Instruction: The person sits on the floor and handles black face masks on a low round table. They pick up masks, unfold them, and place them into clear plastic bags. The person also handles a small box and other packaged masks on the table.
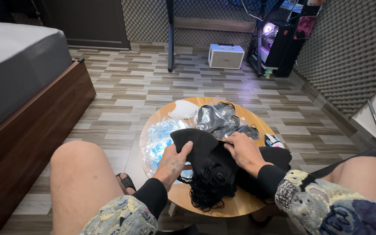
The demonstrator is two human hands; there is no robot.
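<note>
We've got both hands, left point(173, 160) & right point(243, 150), pinching a black mask point(196, 143) off the stack point(216, 174) on the counter point(240, 202), spread to separate it.

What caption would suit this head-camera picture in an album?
Seated person's left hand and right hand hold black face masks over a small round wooden table.

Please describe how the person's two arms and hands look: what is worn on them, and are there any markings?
Both arms wear loose patterned sleeves in cream, yellow and blue, with tight black cuffs at the wrists. The left hand is bare and has dark tattoo markings on its back. The right hand is bare, without gloves or visible rings.
</note>
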